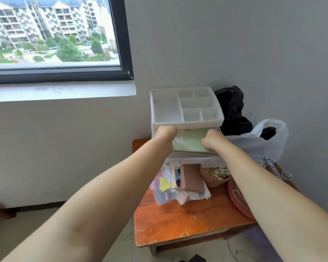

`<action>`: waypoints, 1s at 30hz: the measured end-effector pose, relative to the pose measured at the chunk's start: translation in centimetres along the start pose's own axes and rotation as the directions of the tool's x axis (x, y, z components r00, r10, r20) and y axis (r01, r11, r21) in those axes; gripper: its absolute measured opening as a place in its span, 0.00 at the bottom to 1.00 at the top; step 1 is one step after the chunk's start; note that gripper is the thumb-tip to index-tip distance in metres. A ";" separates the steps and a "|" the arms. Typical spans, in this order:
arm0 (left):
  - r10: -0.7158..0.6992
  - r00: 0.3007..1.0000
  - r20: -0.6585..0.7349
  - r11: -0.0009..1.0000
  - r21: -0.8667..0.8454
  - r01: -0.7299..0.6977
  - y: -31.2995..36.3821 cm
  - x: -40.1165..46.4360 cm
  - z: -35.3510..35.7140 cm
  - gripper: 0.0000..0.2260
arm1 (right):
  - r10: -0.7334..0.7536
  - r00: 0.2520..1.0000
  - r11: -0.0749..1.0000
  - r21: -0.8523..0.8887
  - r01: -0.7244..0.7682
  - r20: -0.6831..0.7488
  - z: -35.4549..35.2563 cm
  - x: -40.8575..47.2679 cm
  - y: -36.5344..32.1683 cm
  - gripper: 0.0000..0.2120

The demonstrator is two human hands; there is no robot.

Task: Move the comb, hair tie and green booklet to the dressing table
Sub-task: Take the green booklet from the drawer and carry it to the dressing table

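Your left hand (pixel 166 134) and right hand (pixel 210 141) both gripped the pale green booklet with cartoon stickers (pixel 191 141), one at its 9 o'clock edge, one at 3 o'clock. It lay in the open drawer of the white plastic compartment organiser (pixel 186 108) on the worn orange wooden table (pixel 178 222). No writing on the booklet was readable.

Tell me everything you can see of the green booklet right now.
The green booklet is pale green, flat, with small cartoon prints near its left edge. It looks like paper or card. It lies roughly level in the open drawer under the white divided organizer tray, its far edge hidden beneath that tray. The left hand grips its left side and the right hand its right side; the fingers are mostly out of sight.
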State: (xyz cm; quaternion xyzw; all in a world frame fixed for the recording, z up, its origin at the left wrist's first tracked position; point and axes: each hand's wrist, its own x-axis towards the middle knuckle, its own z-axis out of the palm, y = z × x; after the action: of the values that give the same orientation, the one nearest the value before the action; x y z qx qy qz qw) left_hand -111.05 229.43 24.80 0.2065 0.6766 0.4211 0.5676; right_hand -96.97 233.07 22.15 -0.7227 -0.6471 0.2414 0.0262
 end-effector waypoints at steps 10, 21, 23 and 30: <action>-0.157 0.932 0.327 0.951 -0.205 0.232 -0.7 0.1 -3.5 0.08 | 0.035 0.999 0.971 0.236 -0.028 -0.025 -3.4 -0.2 1.4 0.10; -0.032 0.787 0.616 0.985 0.153 -0.079 -7.4 -3.3 -6.1 0.11 | -0.249 0.950 0.482 0.875 -0.048 0.189 0.4 -7.3 10.2 0.13; 0.050 0.831 0.554 0.943 0.248 -0.221 -9.1 -2.7 -6.4 0.07 | -0.268 0.944 0.557 0.830 -0.012 0.193 2.1 -7.7 11.3 0.10; 0.287 0.871 0.398 0.854 0.306 -0.421 -9.3 0.0 -5.6 0.10 | -0.246 0.969 0.623 0.766 0.157 0.001 3.8 -3.7 9.8 0.09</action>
State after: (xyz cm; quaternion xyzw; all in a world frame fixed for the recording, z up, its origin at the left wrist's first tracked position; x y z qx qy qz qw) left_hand -114.45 222.32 17.33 0.5054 0.5871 0.3375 0.5348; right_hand -89.52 226.93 16.53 -0.5534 -0.5631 0.5239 0.3196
